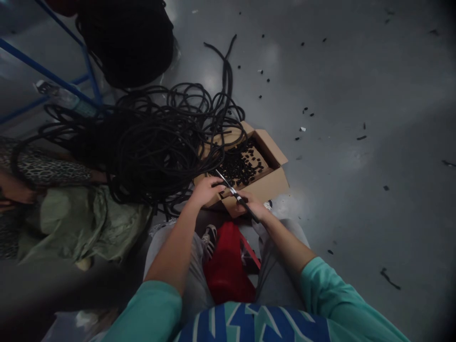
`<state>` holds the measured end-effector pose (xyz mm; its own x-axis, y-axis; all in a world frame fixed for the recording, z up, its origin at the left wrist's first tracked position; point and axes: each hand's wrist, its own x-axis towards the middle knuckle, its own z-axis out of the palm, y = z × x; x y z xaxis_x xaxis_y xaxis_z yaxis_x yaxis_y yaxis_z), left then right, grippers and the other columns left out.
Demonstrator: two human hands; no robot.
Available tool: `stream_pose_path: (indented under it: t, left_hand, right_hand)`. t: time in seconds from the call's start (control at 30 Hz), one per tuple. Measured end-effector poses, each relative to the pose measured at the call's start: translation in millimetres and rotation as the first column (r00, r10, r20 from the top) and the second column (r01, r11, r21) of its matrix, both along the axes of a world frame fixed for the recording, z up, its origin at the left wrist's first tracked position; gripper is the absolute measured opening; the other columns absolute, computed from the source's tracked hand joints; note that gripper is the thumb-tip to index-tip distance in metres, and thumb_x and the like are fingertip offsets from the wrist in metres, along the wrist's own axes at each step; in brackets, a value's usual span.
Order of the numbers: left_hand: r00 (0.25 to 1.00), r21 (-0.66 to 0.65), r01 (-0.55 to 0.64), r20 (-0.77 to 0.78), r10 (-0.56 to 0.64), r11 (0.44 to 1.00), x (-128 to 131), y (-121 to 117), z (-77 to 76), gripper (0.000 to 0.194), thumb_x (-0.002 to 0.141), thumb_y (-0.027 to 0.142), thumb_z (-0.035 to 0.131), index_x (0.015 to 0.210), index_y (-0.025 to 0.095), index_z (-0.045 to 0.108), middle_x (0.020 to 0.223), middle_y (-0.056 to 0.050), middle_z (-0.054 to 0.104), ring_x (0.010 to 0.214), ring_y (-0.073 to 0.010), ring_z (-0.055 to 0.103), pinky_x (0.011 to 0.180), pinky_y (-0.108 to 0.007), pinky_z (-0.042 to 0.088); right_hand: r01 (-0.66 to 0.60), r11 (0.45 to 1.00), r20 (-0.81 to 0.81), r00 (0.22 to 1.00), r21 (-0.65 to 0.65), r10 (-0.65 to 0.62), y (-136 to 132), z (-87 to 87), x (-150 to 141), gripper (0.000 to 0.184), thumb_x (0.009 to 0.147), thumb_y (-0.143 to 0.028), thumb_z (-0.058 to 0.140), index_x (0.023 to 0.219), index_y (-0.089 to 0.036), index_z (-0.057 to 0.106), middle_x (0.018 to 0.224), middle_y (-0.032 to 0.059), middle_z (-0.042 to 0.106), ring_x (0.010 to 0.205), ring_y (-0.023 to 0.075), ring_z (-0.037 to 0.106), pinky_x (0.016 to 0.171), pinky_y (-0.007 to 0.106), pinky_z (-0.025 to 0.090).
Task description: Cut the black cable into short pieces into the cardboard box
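Observation:
My right hand (252, 207) is closed around the dark handles of a pair of scissors (232, 190), whose metal blades point up and left over the box. Just left of the blades, my left hand (206, 191) is pinched closed on what looks like a black cord (218, 184); most of it is hidden by my fingers. Below both hands sits an open cardboard box (272, 186), with many short black cut pieces (238, 164) inside. A large tangle of black cord (153, 147) lies against the box's left side and partly over its edge.
Small black scraps (312, 114) are scattered on the grey floor (342, 190) to the right. A dark bulky bundle (128, 42) and a blue metal frame (53, 71) with a plastic bottle (67, 97) are at the upper left. Another person's patterned sleeve (46, 166) shows at left.

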<state>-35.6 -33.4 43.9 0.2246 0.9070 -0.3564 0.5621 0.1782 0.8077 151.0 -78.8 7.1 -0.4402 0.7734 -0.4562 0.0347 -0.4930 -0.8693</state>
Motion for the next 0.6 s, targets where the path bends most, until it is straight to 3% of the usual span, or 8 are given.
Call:
stream_pose_path:
  t: [0.23, 0.37, 0.5, 0.6]
  left_hand:
    - [0.997, -0.034, 0.067, -0.039, -0.069, 0.997, -0.7, 1.1, 2.7, 0.024, 0.068, 0.023, 0.056, 0.088, 0.015, 0.067, 0.091, -0.006, 0.068, 0.086, -0.0201, 0.06, 0.081, -0.032, 0.043]
    - [0.996, -0.024, 0.034, -0.081, -0.035, 0.999, -0.9, 2.1, 2.4, 0.024, 0.069, 0.024, 0.055, 0.087, 0.015, 0.068, 0.093, -0.007, 0.068, 0.088, -0.0201, 0.06, 0.082, -0.031, 0.042]
    - [1.0, -0.032, -0.023, -0.019, 0.022, 0.999, 0.5, 1.0, 0.4, 0.019, 0.07, 0.026, 0.053, 0.078, 0.015, 0.066, 0.072, -0.003, 0.066, 0.067, -0.0146, 0.057, 0.068, -0.027, 0.042]
    - [0.982, -0.11, -0.123, 0.132, 0.138, 0.986, 3.7, -0.8, 0.2, 0.022, 0.075, 0.029, 0.048, 0.063, 0.014, 0.058, 0.056, 0.001, 0.055, 0.047, -0.0075, 0.045, 0.053, -0.022, 0.035]
  right_hand:
    - [0.021, 0.999, 0.015, 1.0, -0.046, -0.021, -7.0, -1.2, -1.2, 0.046, 0.049, -0.019, 0.058, 0.094, -0.014, 0.062, 0.053, -0.0066, 0.047, 0.047, 0.0065, 0.038, 0.047, 0.019, 0.029]
    - [0.06, 0.994, 0.029, 0.998, -0.091, -0.057, -9.5, -0.4, -3.5, 0.044, 0.051, -0.02, 0.058, 0.094, -0.015, 0.062, 0.049, -0.0081, 0.041, 0.041, 0.0047, 0.033, 0.042, 0.019, 0.025]
    - [0.052, 0.982, -0.003, 0.999, -0.182, -0.053, -10.3, -1.7, -2.7, 0.048, 0.053, -0.025, 0.059, 0.1, -0.015, 0.058, 0.046, -0.009, 0.038, 0.037, 0.0055, 0.033, 0.039, 0.019, 0.024]
    - [0.076, 0.98, -0.023, 0.996, -0.182, -0.081, -9.5, -5.5, 1.3, 0.048, 0.054, -0.024, 0.058, 0.102, -0.015, 0.057, 0.051, -0.0079, 0.041, 0.041, 0.0062, 0.037, 0.042, 0.02, 0.028]
